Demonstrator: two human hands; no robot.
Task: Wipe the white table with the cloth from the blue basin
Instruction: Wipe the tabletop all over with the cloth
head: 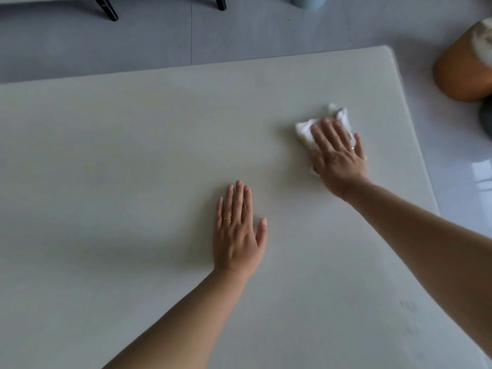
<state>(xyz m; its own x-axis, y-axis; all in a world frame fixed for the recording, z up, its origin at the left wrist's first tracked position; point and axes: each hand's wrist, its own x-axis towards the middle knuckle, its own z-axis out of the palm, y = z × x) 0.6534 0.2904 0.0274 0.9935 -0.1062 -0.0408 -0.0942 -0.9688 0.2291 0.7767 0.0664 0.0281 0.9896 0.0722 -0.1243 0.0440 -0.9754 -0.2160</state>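
One cloth (305,131) under right hand (338,159)

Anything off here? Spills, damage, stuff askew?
Nothing spilled or damaged. Only oddity: faint ring-like marks on the white table, by its near right edge, too faint to identify. The right hand presses the cloth flat toward the far right corner; the left hand lies flat.

Dim, soft daylight; window glare on floor (482,174) at right; slight blur; wide-angle bending at edges.
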